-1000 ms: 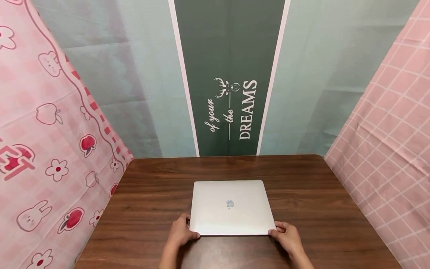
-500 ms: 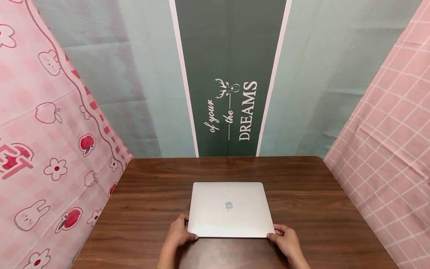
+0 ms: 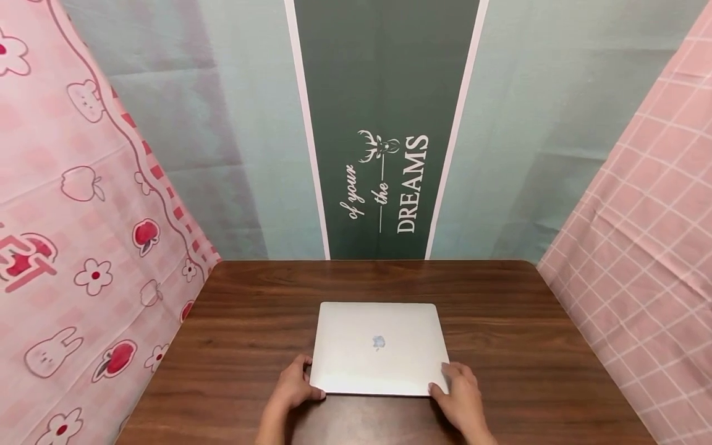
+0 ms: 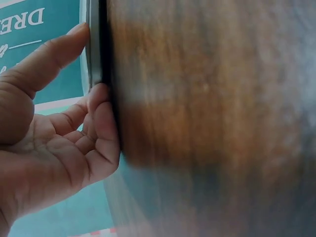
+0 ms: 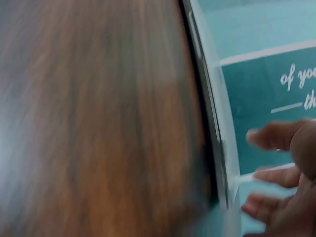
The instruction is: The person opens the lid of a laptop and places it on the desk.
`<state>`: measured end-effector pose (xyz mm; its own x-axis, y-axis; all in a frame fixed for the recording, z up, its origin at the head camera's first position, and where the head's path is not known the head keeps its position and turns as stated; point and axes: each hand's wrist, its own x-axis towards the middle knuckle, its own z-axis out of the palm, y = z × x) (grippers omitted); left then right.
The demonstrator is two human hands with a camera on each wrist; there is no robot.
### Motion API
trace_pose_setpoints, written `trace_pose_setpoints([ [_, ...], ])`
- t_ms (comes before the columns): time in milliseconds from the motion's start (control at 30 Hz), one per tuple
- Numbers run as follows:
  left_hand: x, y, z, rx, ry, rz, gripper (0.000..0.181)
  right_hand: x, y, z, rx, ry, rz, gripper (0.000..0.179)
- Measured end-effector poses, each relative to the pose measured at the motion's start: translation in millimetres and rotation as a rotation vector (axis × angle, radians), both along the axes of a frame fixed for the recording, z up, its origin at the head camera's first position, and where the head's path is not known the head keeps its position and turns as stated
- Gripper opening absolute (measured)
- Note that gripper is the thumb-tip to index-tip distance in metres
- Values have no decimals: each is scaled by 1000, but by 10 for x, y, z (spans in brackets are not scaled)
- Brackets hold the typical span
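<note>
On the counter (image 3: 250, 327), the closed MacBook (image 3: 381, 364) is lying with the left hand (image 3: 292, 384) gripping its near-left corner. The right hand (image 3: 461, 395) is shifting inward over the near-right corner, fingers extended and loose, apparently leaving only the left side held.

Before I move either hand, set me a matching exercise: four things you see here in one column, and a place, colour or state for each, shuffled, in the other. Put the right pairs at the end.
Things:
1. MacBook
2. left hand
3. table
4. "DREAMS" lettering

Places, colours, states:
A. brown, with a wood-grain look
B. white, against dark green
C. lid closed, silver
D. at the MacBook's near left corner

Right pairs: 1-C, 2-D, 3-A, 4-B
</note>
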<state>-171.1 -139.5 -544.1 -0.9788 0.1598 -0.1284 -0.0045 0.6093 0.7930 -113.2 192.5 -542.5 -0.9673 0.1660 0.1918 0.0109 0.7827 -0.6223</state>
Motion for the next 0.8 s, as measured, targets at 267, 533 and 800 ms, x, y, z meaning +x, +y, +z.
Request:
trace_pose_setpoints([
  [267,10,-30,-11,32,-37,-22,74,-126,-340,-56,26,131,410,52],
  [533,-6,-13,-36,17,-9,-22,74,-266,-556,-145,68,-35,673,48],
  [800,13,-10,-36,16,0,0,73,-364,-554,-175,203,33,714,39],
])
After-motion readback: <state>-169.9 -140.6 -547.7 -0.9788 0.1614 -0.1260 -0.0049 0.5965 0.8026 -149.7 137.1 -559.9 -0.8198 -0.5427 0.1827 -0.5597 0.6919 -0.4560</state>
